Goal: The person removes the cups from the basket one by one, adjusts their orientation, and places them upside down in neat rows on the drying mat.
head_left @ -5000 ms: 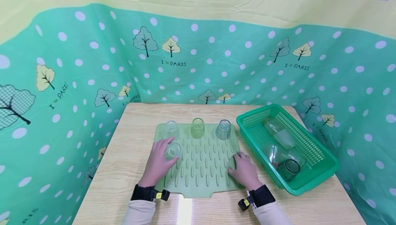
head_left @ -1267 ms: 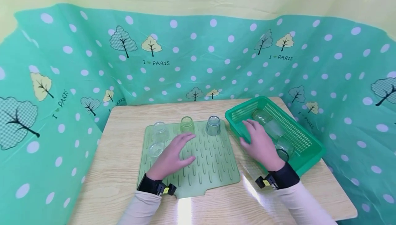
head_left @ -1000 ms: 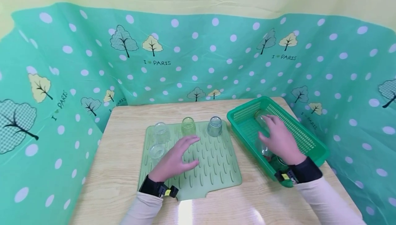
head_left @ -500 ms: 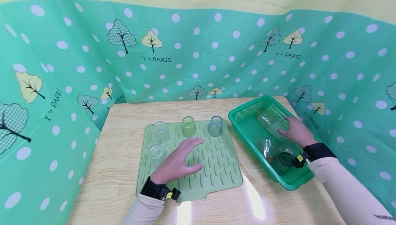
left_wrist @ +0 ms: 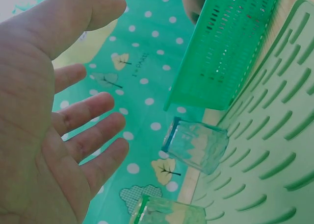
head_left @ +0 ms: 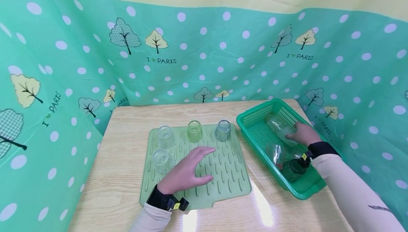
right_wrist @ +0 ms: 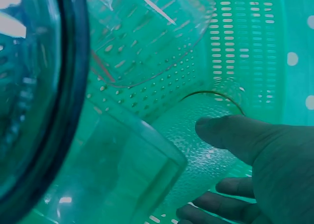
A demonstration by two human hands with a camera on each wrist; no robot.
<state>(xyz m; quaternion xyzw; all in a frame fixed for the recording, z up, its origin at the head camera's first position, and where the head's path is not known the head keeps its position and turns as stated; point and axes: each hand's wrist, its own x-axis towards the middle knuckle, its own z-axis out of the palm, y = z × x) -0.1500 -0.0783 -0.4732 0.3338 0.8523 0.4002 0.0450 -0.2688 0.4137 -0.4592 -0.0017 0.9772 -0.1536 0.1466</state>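
My right hand (head_left: 306,134) reaches into the green basket (head_left: 259,157). Its thumb and fingers lie on either side of a clear glass with a pebbled surface (right_wrist: 196,155), gripping it. A dark glass (head_left: 292,171) and other clear glasses, one of them a clear tumbler (head_left: 276,154), lie close by. Over the pale green ribbed mat (head_left: 226,175), my left hand (head_left: 188,171) hovers holding nothing, thumb and fingers spread apart. Two clear glasses, a rear one (head_left: 166,138) and a front one (head_left: 163,162), a yellow-green glass (head_left: 194,131) and a bluish glass (head_left: 222,131) stand upside down on the mat.
The wooden table (head_left: 111,175) carries the mat at centre and the basket at right. Patterned green cloth (head_left: 204,47) hangs round the back and sides. The basket wall rises beside the mat's right edge.
The left hand has let go of the front clear glass, leaving it on the mat, and moved right. The right hand has gone from the mat's right edge into the basket and onto the pebbled glass.
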